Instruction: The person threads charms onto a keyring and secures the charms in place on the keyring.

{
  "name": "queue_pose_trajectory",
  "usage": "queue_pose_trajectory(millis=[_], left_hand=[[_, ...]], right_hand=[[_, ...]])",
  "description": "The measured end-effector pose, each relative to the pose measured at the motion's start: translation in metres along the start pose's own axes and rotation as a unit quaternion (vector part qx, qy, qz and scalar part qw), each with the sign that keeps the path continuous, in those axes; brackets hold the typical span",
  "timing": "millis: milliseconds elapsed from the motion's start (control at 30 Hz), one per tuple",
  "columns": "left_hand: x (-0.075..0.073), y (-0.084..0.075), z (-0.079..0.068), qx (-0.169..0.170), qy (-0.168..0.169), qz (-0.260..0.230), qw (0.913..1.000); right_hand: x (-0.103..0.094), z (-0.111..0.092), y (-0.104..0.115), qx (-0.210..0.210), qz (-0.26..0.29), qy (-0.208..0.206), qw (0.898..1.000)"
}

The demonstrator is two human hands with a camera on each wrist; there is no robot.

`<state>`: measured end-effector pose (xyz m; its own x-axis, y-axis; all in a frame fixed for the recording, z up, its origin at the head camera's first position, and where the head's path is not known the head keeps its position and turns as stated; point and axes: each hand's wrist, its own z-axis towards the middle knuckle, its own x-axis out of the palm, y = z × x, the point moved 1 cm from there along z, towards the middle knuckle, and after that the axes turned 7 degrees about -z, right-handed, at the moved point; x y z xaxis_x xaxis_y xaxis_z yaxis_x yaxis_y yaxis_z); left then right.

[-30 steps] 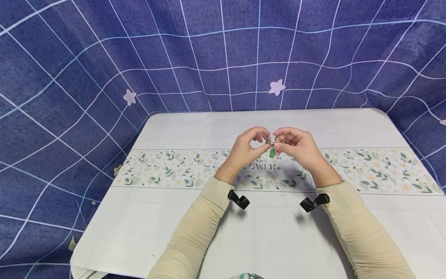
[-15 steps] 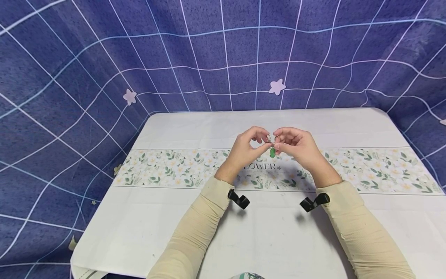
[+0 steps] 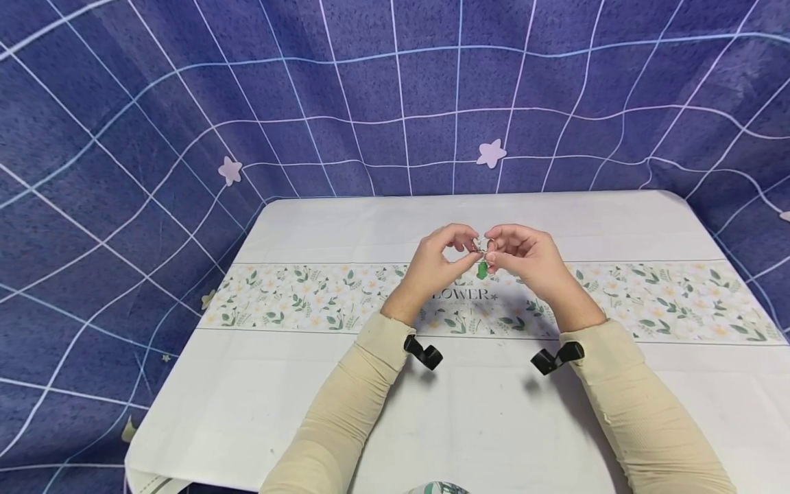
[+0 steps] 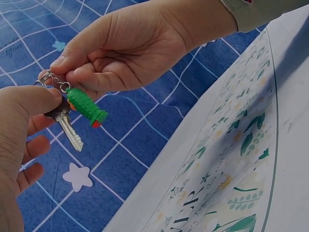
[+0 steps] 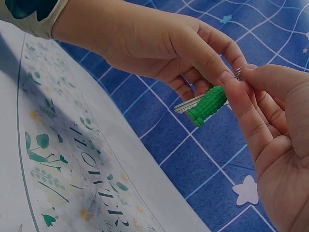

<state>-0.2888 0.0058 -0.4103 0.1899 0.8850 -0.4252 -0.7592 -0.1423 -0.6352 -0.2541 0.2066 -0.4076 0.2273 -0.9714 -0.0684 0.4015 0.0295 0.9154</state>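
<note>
Over the table's middle, my left hand (image 3: 432,264) and right hand (image 3: 524,255) meet at the fingertips in the head view. Between thumb and fingers, the left hand pinches a silver key (image 4: 71,131) by its dark head, blade pointing down in the left wrist view. My right thumb and index finger pinch a metal key ring (image 4: 46,76). From a short chain (image 4: 56,80) hangs a green, bumpy keychain charm (image 5: 208,105) with a red-orange part, beside the key blade. Fingers partly hide the ring in the right wrist view.
The white tablecloth (image 3: 247,398) has a floral strip (image 3: 321,295) printed across it. A blue curtain with a grid pattern (image 3: 370,82) rises behind the table. Black mounts (image 3: 423,353) sit on both wrists. Part of a rounded object (image 3: 438,488) shows at the bottom edge.
Both hands keep nearly the same place and grip. The small metal parts between the fingertips have shifted slightly, and the green charm sways a little.
</note>
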Motion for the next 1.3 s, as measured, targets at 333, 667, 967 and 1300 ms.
queue_pose_trajectory(millis=[333,667,967,1300], left_hand=[[0.0004,0.0009,-0.0003,0.009,-0.01,0.01,0.9999],[0.0007,0.0005,-0.0013,0.0,-0.019,0.024,0.9995],[0.0,-0.0002,-0.0017,-0.003,-0.02,0.028,0.9994],[0.0002,0.0003,-0.001,-0.004,-0.023,0.023,0.9995]], right_hand=[[0.0008,0.0005,-0.0004,-0.002,-0.001,0.0,1.0],[0.0004,-0.0003,-0.002,0.0,-0.001,0.001,1.0],[0.0002,-0.0001,-0.001,0.0,-0.003,0.005,1.0],[0.0,-0.0003,-0.0001,-0.001,-0.006,0.008,1.0]])
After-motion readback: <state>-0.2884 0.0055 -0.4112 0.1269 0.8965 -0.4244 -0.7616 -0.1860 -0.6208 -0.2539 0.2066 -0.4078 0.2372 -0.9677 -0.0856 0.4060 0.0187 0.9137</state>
